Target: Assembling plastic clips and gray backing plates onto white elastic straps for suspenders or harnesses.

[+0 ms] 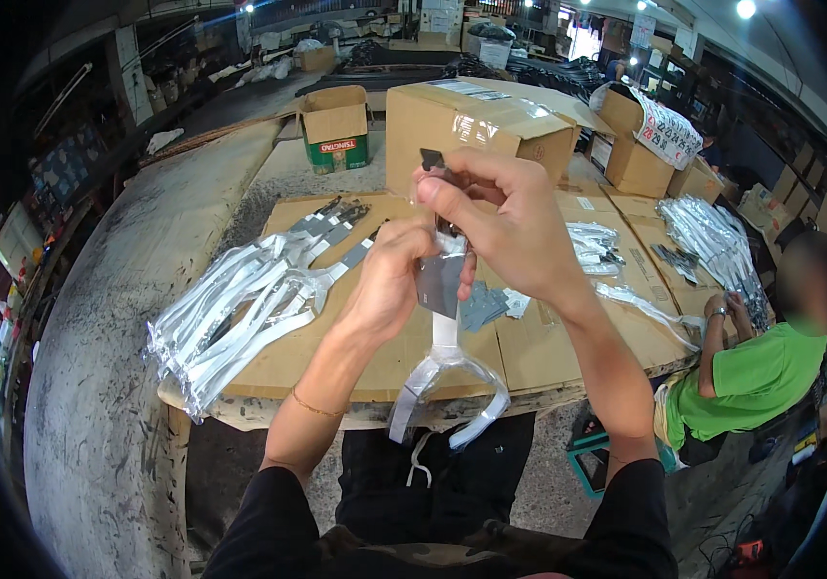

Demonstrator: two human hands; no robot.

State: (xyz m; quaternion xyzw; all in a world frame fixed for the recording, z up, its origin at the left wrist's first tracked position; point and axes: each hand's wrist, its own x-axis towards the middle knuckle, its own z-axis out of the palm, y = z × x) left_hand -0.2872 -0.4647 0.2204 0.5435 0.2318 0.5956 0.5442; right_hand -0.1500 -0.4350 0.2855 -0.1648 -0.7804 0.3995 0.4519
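In front of my chest I hold up a pair of white suspenders (pixel 445 355) in see-through wrapping, with a grey card (pixel 438 280) near the top. My left hand (pixel 396 270) is closed on the wrapped top beside the card. Just above, my right hand (pixel 510 212) pinches a small black piece (pixel 432 158), perhaps a hanger hook. The two strap ends hang below, over the table edge. Left of my hands lies a pile of wrapped white suspenders (pixel 249 289) with grey cards. Loose grey cards (pixel 487 308) lie behind my right hand.
Cardboard sheets (pixel 539 355) cover the worktable. A large carton (pixel 471 121) and a smaller green-and-brown box (pixel 334 135) stand at the back. More wrapped suspenders (pixel 712 236) lie at right, where a person in a green shirt (pixel 760 372) works at the table. A teal frame (pixel 587 458) is on the floor.
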